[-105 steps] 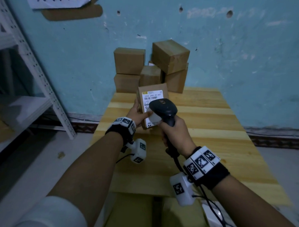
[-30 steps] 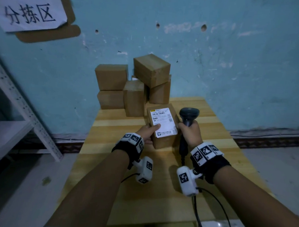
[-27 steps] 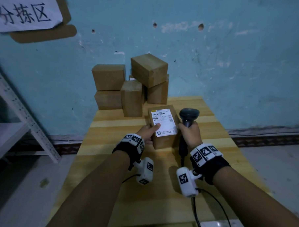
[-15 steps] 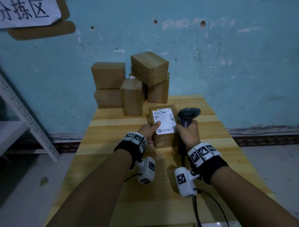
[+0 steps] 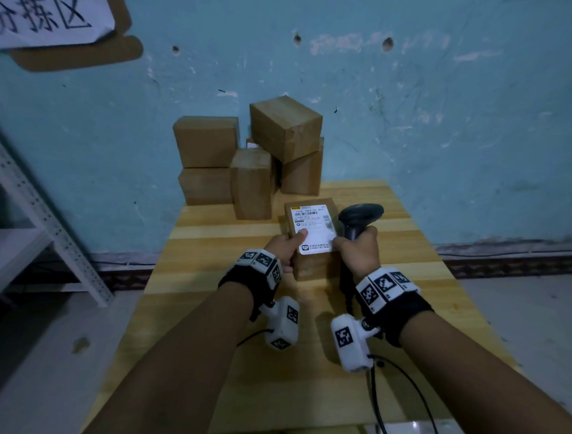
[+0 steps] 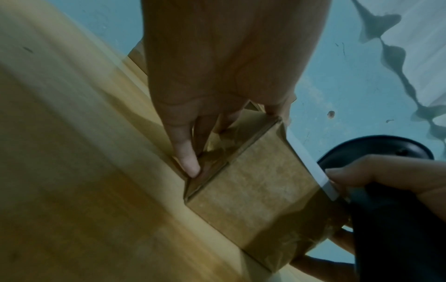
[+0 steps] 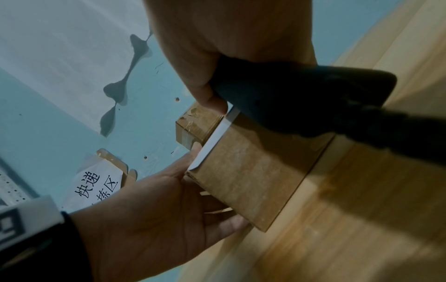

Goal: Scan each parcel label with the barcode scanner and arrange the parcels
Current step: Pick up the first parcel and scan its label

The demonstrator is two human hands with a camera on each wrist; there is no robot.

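A small cardboard parcel [image 5: 312, 264] with a white label [image 5: 313, 228] on top stands on the wooden table [image 5: 406, 287]. My left hand [image 5: 286, 246] grips its left side, thumb lying on the label; in the left wrist view the fingers [image 6: 185, 152] run down the parcel's [image 6: 255, 190] side to the table. My right hand [image 5: 358, 252] holds the black barcode scanner [image 5: 360, 216] by its handle, upright, just right of the parcel, thumb touching the label's corner. In the right wrist view the scanner [image 7: 301, 99] sits across the parcel [image 7: 260, 171].
Several plain cardboard parcels [image 5: 251, 162] are stacked against the blue wall at the table's far left. A white metal shelf [image 5: 32, 212] stands to the left. The scanner cable [image 5: 398, 402] hangs off the near edge. A paper sign [image 5: 47, 13] is on the wall.
The parcel, held up and scanned 3.5 s ago, has come down onto the table. Over the last second the right hand with the scanner has closed in against the parcel's right side.
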